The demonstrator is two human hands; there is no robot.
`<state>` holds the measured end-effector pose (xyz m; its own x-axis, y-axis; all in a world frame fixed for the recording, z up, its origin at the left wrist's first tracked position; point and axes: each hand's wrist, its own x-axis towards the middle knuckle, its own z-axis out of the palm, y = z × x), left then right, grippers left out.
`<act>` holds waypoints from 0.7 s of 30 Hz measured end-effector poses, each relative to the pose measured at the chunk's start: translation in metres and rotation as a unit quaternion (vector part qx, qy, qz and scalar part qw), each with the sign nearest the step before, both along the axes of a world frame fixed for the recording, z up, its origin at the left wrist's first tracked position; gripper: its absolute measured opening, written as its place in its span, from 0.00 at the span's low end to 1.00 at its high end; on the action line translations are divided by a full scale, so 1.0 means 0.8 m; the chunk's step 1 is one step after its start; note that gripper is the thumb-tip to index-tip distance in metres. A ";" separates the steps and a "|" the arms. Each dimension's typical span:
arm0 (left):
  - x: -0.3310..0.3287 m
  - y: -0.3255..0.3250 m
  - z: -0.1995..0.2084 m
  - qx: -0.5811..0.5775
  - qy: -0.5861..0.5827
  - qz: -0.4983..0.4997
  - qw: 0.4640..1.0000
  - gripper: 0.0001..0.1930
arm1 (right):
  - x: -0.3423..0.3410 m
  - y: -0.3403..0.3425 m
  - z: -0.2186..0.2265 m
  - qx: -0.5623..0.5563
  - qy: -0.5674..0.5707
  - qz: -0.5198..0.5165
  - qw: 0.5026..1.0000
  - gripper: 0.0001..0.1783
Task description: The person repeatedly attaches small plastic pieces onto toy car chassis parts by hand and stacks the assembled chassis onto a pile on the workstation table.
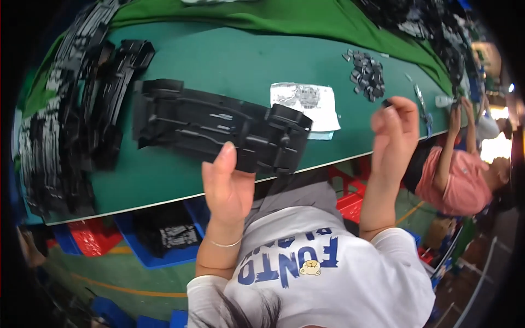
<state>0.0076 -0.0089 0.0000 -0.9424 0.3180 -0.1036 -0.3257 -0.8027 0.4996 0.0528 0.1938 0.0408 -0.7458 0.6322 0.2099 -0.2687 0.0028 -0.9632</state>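
Observation:
A long black plastic chassis (210, 123), moulded with ribs and raised arches, lies at a slant over the green table. My left hand (227, 188) is closed on its near edge, thumb on top and the other fingers hidden beneath. Off to the right, my right hand (395, 136) is raised above the table edge, apart from the chassis. Between its thumb and fingertips it pinches a small black plastic piece (387, 104), mostly covered by the fingers. A loose pile of similar small black pieces (367, 75) sits just beyond this hand.
Stacks of black moulded parts (65, 126) fill the table's left side. A white printed sheet (309, 104) lies right of the chassis. Green cloth (246, 19) runs along the back. A slim tool (420, 95) lies at right, near a co-worker in pink (456, 180). Blue bins (139, 240) stand below.

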 end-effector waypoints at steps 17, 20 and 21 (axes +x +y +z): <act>-0.007 -0.004 -0.004 -0.189 0.105 0.132 0.967 0.15 | -0.053 -0.024 -0.035 0.450 -0.093 0.136 0.877 0.10; -0.006 -0.002 -0.003 -0.217 0.111 0.158 0.957 0.15 | -0.053 -0.027 -0.035 0.461 -0.092 0.136 0.872 0.11; -0.006 -0.003 -0.003 -0.218 0.111 0.159 0.956 0.15 | -0.053 -0.028 -0.034 0.465 -0.092 0.136 0.870 0.11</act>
<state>0.0032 -0.0109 -0.0021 -0.9984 -0.0169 0.0531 0.0537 -0.5430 0.8380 0.0104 0.1716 0.0133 -0.9166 0.0483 0.3969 -0.2219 0.7644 -0.6053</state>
